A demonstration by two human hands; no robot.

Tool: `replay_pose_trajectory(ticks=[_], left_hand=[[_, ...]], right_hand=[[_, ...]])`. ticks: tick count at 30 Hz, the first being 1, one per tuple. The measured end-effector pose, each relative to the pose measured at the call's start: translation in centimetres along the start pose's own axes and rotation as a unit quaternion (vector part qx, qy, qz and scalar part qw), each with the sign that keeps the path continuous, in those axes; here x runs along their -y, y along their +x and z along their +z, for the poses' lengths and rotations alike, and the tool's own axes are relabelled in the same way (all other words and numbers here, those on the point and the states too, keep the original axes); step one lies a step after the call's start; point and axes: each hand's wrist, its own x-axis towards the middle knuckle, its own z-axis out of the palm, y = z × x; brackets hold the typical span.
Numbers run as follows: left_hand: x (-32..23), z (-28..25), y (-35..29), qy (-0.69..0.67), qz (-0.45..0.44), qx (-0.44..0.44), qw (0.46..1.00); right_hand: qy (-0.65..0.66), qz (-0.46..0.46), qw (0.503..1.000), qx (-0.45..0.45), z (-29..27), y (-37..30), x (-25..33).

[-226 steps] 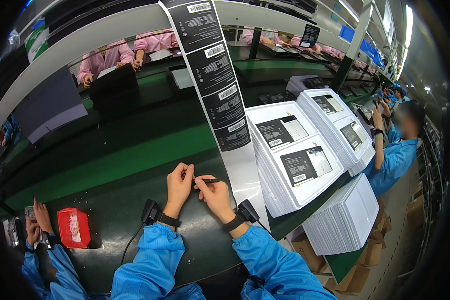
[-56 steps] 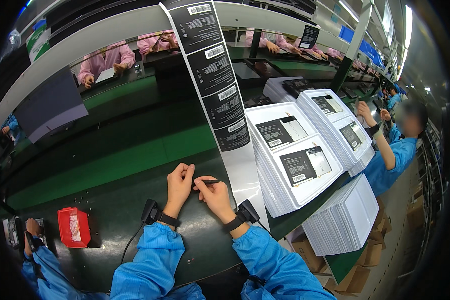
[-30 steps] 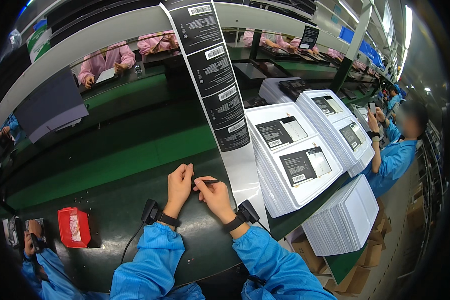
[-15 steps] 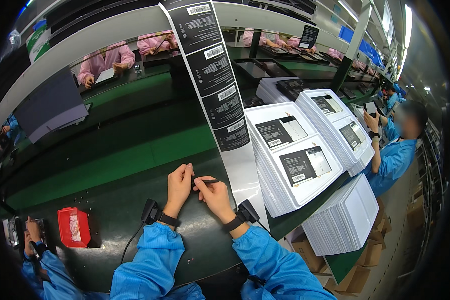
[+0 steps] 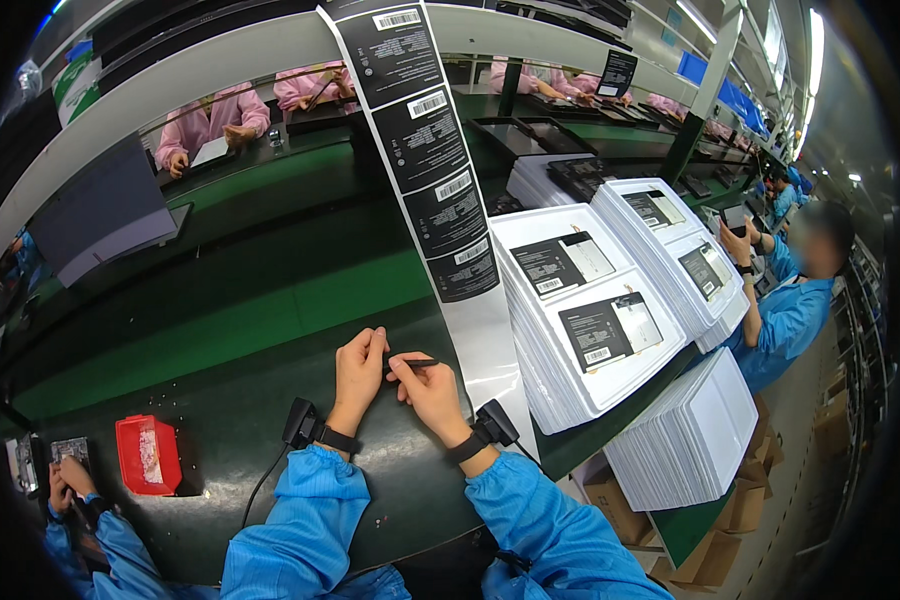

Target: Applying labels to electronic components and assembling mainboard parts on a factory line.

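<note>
From my remote end I see the right hand [image 5: 428,396] clamping a slim black tool [image 5: 424,363] between thumb and fingers, over the dark bench [image 5: 400,490]. Just beside it, the left hand [image 5: 358,368] is curled (I can't tell whether its fingertips meet). Beyond, a label strip [image 5: 438,190] hangs beside white trays [image 5: 590,392]; farther off, pink-sleeved workers [image 5: 210,118].

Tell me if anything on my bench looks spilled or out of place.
Small pale specks lie loose on the dark bench near the red bin of white bits; they look spilled, being outside it. A few more lie between your blue sleeves.
</note>
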Motion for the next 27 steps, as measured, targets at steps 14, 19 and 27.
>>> replay_pose_trajectory(ticks=[14, 19, 27], left_hand=[[0.0, 0.2, 0.1, -0.002, -0.001, -0.008, 1.0], [-0.3, 0.0, 0.1, -0.009, -0.003, -0.008, 1.0], [-0.1, 0.1, -0.3, -0.023, -0.001, 0.004, 1.0]], right_hand=[[-0.009, 0.002, 1.0, 0.0, -0.2, 0.1, -0.2], [-0.003, 0.004, 1.0, 0.002, 0.0, 0.1, 0.1], [0.028, 0.016, 0.999, -0.01, 0.1, -0.2, -0.2]])
